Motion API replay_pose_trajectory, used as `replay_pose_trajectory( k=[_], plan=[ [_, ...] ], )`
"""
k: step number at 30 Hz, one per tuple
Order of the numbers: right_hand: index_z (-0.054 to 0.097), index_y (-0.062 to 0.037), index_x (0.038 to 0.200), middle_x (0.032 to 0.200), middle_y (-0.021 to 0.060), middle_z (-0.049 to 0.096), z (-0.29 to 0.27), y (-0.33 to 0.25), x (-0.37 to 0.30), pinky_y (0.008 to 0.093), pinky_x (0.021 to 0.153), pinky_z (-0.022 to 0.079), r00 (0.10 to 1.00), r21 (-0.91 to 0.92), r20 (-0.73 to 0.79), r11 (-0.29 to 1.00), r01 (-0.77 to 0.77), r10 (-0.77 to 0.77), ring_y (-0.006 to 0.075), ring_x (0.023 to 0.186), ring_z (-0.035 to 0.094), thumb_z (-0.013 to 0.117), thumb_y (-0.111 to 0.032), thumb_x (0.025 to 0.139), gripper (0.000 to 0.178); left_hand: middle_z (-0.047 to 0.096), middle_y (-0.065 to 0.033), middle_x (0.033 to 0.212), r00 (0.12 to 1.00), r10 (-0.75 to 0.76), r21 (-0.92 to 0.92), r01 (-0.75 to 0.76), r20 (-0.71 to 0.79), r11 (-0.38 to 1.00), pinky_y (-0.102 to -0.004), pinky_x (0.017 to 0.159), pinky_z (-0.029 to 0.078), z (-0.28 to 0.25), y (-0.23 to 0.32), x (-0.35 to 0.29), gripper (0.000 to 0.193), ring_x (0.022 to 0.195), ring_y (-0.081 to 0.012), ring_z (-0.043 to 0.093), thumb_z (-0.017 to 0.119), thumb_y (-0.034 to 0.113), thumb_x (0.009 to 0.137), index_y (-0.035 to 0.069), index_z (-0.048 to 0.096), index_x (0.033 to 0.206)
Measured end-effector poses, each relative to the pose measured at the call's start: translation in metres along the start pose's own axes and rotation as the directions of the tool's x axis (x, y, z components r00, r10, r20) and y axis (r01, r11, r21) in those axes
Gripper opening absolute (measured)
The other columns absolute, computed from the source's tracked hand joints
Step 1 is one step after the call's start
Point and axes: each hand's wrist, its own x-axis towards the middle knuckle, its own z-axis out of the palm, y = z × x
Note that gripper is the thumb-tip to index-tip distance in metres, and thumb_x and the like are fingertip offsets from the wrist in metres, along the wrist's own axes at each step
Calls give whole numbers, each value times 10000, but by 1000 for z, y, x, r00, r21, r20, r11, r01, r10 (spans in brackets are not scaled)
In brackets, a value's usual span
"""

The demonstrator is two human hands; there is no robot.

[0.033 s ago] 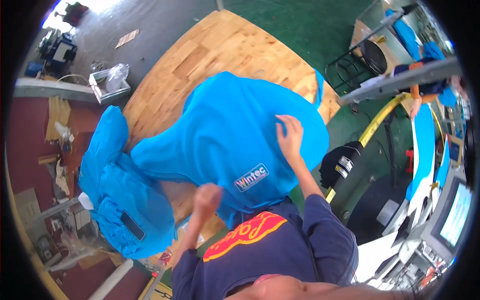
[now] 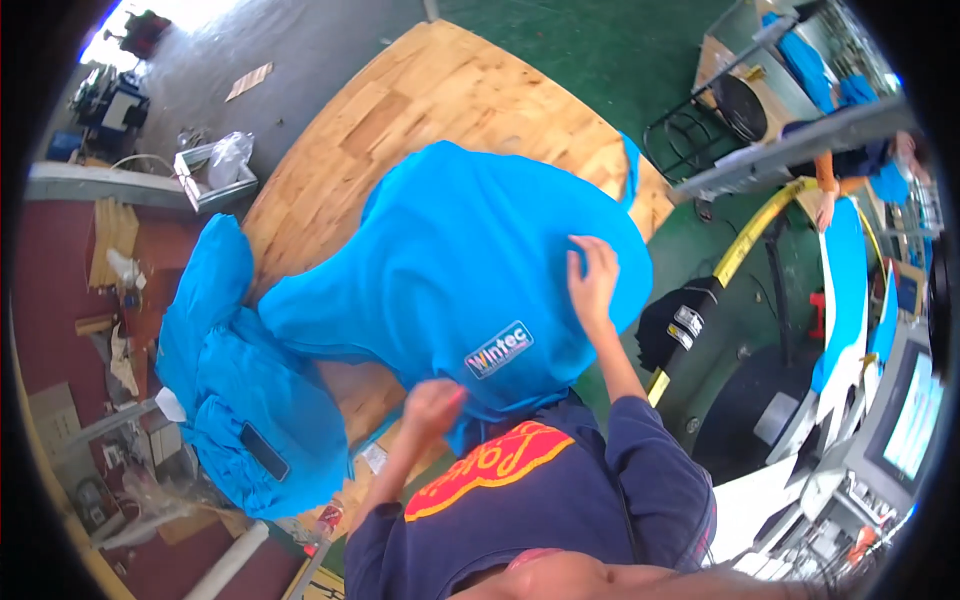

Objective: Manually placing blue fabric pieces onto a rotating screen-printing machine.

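A bright blue fabric cover (image 2: 480,250) with a small printed label lies spread over the wooden table. Its narrow end points left and its wide rounded end sits to the right. Over the wide part is my right hand (image 2: 596,278), palm down with fingers apart, touching or just above the cloth. My left hand (image 2: 434,407) is curled closed beside the near edge of the cover, left of the label. What it holds, if anything, is hidden. A heap of the same blue fabric (image 2: 240,370) rests at the left, with a dark phone (image 2: 264,451) on it.
The wooden table (image 2: 400,90) reaches away to the far side. A yellow curved rail (image 2: 755,235) with a black cover (image 2: 680,320) hung on it stands at right. Another person's hand (image 2: 825,208) touches blue material there. A monitor (image 2: 905,425) sits at lower right.
My left hand has shifted a little to the right along the cover's near edge. My right hand has moved slightly right over the cloth. The cover looks much the same.
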Motion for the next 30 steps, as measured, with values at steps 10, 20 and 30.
replay_pose_trajectory(
  k=[10,20,30],
  plan=[
    [576,-76,1081,854,78,605,-49,121,-96,376,781,450,905,47,-203,927,-372,373,244,835,579,666,-165,814,295,566,-35,971,960,173,123,-203,219,971,-362,863,413,60,61,-26,336,1000,-227,518,657,157,703,118,624,1036],
    [543,-43,906,746,42,594,-71,121,-70,286,644,461,941,272,-157,929,-252,301,135,668,560,636,-168,870,159,550,-44,891,971,225,-213,-204,80,956,-357,773,437,29,76,-39,191,877,-219,548,617,49,687,113,563,859],
    [518,-54,930,775,136,638,-86,115,-47,370,628,479,969,159,-91,963,-216,232,272,694,640,628,-150,865,160,614,-97,999,937,167,-53,-159,307,986,-379,716,412,28,81,-94,355,930,-234,587,619,113,741,118,560,1092]
  ],
)
